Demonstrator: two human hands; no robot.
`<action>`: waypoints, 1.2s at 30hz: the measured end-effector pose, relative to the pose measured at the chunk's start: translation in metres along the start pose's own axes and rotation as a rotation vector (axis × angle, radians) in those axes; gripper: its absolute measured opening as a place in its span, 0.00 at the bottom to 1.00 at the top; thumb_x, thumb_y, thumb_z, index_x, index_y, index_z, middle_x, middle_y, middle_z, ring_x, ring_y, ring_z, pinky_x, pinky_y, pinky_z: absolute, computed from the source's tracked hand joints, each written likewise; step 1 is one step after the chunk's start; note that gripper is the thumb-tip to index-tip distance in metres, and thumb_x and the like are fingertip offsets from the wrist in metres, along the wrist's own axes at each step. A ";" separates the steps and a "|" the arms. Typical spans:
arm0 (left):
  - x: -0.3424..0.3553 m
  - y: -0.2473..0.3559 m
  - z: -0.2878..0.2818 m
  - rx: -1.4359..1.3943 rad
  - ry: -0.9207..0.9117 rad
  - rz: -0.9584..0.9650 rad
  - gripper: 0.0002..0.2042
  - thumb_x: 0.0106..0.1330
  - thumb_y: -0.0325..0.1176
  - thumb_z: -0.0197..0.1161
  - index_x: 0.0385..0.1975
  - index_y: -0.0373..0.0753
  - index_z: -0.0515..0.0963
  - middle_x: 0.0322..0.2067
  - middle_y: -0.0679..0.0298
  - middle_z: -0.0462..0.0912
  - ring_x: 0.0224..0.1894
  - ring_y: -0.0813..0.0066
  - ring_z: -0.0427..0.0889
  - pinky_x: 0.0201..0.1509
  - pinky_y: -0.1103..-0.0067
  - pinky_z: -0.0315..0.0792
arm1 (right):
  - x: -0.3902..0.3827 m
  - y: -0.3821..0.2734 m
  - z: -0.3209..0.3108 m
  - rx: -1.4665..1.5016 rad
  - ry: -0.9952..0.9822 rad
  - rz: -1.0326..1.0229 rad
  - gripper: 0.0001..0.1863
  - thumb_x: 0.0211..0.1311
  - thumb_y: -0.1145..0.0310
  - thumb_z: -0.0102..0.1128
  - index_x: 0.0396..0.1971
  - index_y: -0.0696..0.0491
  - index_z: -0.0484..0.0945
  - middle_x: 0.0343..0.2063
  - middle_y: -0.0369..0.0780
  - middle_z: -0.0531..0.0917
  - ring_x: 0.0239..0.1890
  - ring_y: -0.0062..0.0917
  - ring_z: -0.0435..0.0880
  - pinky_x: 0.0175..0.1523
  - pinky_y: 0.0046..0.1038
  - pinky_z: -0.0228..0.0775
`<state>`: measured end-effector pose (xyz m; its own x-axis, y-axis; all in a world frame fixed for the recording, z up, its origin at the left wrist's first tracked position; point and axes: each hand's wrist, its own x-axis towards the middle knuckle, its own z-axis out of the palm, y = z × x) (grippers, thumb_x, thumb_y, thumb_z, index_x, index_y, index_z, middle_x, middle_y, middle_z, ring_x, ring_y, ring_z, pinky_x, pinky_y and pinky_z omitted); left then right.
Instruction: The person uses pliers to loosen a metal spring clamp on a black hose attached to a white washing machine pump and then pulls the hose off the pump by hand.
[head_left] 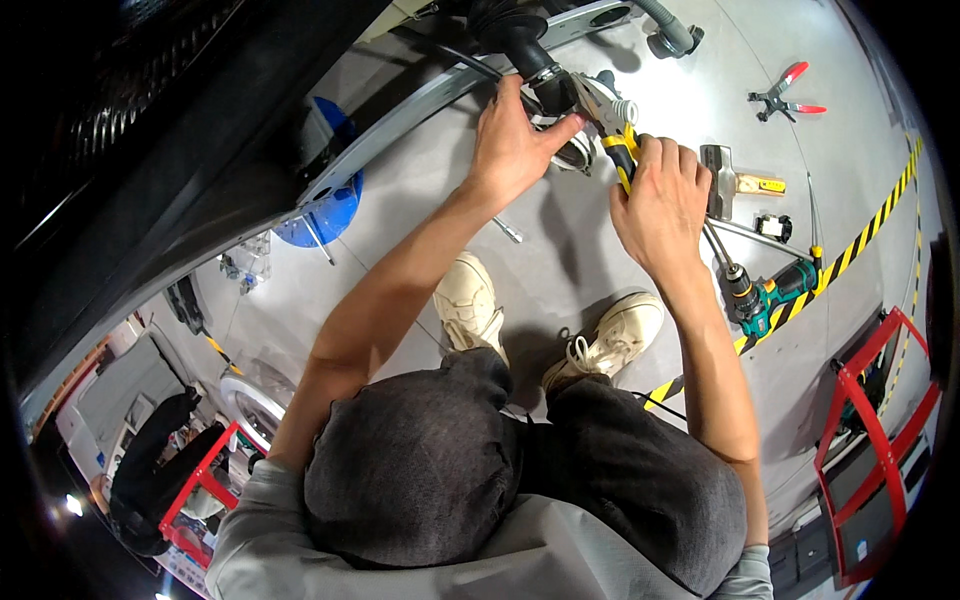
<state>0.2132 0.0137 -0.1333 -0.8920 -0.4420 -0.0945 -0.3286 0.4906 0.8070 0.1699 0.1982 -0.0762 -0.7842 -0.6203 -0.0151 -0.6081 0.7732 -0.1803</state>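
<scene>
Over a grey floor (600,262), leans forward above bent knees (410,465) in dark trousers, with cream shoes (468,298) set apart on the ground. Reaches past them with bare forearms (385,280). Grasps yellow-and-black-handled pliers (614,138) in the right hand (665,195), with fingers wrapped round the grips. Has the metal nose slanting up and left to the lower end of a black pipe (520,45), near the top centre and just below a metal clamp (543,76) (cannot tell a bite from a mere touch). Spreads the left hand (512,145) around that same end, with fingers on one side and thumb on the other; cannot tell how firmly, or whether clasped at all. Shows a white ribbed piece (625,112) just right of the pliers' nose. Has on the floor to the right a hammer (717,182) and, nearer the striped tape (882,208), a teal-and-black drill (762,305). Shows, farther off, red-handled pliers (785,98) at upper right, a blue disc-like thing (342,205) to the left, and a red frame (880,440) near the right rim.
</scene>
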 end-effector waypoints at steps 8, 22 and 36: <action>-0.003 -0.007 0.007 -0.156 -0.009 -0.003 0.33 0.58 0.38 0.75 0.54 0.25 0.62 0.35 0.56 0.81 0.34 0.78 0.82 0.36 0.80 0.76 | -0.009 0.030 -0.026 0.714 -0.515 0.431 0.22 0.58 0.64 0.53 0.48 0.64 0.75 0.33 0.50 0.83 0.32 0.39 0.83 0.40 0.34 0.72; -0.003 -0.028 0.010 -0.320 -0.092 0.006 0.27 0.60 0.24 0.70 0.53 0.31 0.60 0.43 0.56 0.78 0.40 0.73 0.83 0.45 0.78 0.80 | 0.009 0.005 -0.032 2.206 -1.241 0.660 0.21 0.59 0.73 0.49 0.51 0.68 0.66 0.53 0.52 0.75 0.55 0.52 0.79 0.65 0.46 0.68; -0.004 -0.003 0.000 -0.903 -0.118 -0.137 0.28 0.58 0.32 0.75 0.51 0.33 0.64 0.36 0.61 0.79 0.37 0.79 0.79 0.39 0.82 0.77 | 0.008 -0.012 0.000 2.357 -1.103 0.518 0.28 0.60 0.68 0.48 0.59 0.68 0.64 0.53 0.56 0.77 0.52 0.39 0.82 0.64 0.35 0.68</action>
<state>0.2175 0.0141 -0.1354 -0.9054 -0.3491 -0.2417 -0.1111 -0.3547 0.9284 0.1708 0.1840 -0.0745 -0.0409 -0.9096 -0.4134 0.9889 0.0224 -0.1470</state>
